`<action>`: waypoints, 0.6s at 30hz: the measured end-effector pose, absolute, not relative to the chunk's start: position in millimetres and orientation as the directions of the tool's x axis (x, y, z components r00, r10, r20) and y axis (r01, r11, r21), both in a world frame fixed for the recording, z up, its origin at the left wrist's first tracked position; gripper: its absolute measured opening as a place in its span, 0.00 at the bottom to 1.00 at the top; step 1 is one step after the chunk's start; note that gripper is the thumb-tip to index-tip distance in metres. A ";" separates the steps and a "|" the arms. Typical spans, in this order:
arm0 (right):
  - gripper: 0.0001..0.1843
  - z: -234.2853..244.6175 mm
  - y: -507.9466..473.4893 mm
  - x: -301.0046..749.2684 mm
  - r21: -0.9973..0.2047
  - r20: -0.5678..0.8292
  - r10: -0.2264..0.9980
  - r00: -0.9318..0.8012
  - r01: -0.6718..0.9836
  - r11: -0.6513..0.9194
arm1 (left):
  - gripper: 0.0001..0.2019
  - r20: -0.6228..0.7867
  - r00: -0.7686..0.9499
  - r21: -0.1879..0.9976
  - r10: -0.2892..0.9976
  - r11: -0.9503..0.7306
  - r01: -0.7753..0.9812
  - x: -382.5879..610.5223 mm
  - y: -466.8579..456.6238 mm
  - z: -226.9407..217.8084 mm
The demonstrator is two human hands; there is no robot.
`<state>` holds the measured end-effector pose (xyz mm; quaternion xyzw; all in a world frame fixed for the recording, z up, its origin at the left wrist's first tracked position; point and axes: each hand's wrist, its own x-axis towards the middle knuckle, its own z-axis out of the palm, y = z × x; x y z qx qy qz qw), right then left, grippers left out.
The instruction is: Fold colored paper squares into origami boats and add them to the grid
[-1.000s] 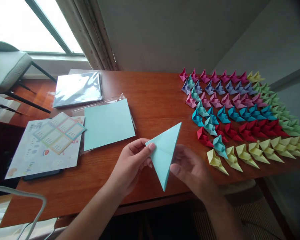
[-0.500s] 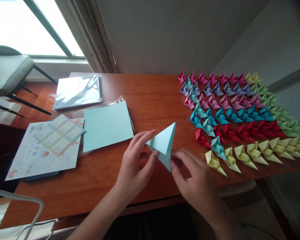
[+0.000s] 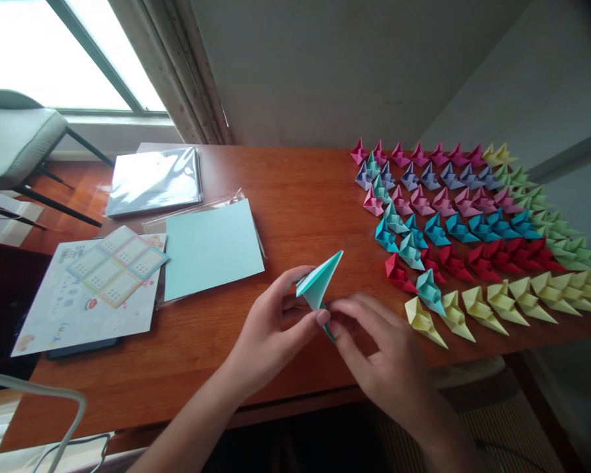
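A light blue paper triangle (image 3: 320, 282) stands nearly on edge just above the wooden table (image 3: 295, 197), folded narrow. My left hand (image 3: 270, 335) pinches its lower left side with thumb and fingers. My right hand (image 3: 379, 355) pinches its lower tip from the right. Both hands meet at the paper's bottom corner near the table's front edge.
Rows of folded paper pieces (image 3: 473, 230) in pink, purple, blue, red, green and yellow cover the table's right side. A light blue paper stack (image 3: 209, 249) in clear wrap, a wrapped dark pack (image 3: 152, 180) and a printed sheet (image 3: 93, 289) lie left. A chair (image 3: 14, 138) stands by the window.
The flat triangle has been folded together and turned on edge, looking narrower. Both hands have closed in on its lower corner and lowered it toward the table.
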<state>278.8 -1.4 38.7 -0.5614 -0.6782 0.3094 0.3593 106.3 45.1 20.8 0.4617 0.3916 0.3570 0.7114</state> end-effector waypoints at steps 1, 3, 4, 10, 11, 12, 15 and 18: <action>0.09 38.8 -1.2 279.6 -0.824 0.143 0.984 -0.106 0.538 0.178 | 0.25 -0.245 0.450 0.921 0.859 0.351 -0.168 105.7 45.8 20.8; 0.10 38.6 -0.9 280.8 -0.822 0.163 0.983 -0.083 0.540 0.182 | 0.25 -0.267 0.465 0.896 0.844 0.395 -0.202 104.7 46.7 20.5; 0.11 38.5 -0.8 281.1 -0.817 0.183 0.981 -0.072 0.543 0.192 | 0.25 -0.271 0.470 0.888 0.840 0.406 -0.214 104.3 47.1 20.2; 0.11 38.5 -0.3 276.1 -0.747 0.295 0.949 -0.108 0.594 0.300 | 0.21 -0.265 0.473 0.883 0.840 0.409 -0.232 105.3 48.2 18.4; 0.11 38.6 0.3 274.9 -0.731 0.293 0.949 -0.119 0.612 0.303 | 0.21 -0.265 0.474 0.882 0.840 0.410 -0.234 105.7 48.3 18.3; 0.11 38.8 1.1 273.9 -0.719 0.290 0.949 -0.125 0.626 0.302 | 0.21 -0.265 0.475 0.880 0.839 0.412 -0.238 105.9 48.4 18.2; 0.10 39.4 4.0 273.2 -0.723 0.281 0.952 -0.121 0.626 0.293 | 0.21 -0.262 0.488 0.872 0.833 0.421 -0.250 105.5 48.4 18.2; 0.08 40.9 6.4 276.0 -0.772 0.234 0.965 -0.115 0.582 0.257 | 0.20 -0.264 0.501 0.867 0.824 0.430 -0.252 103.8 48.3 18.5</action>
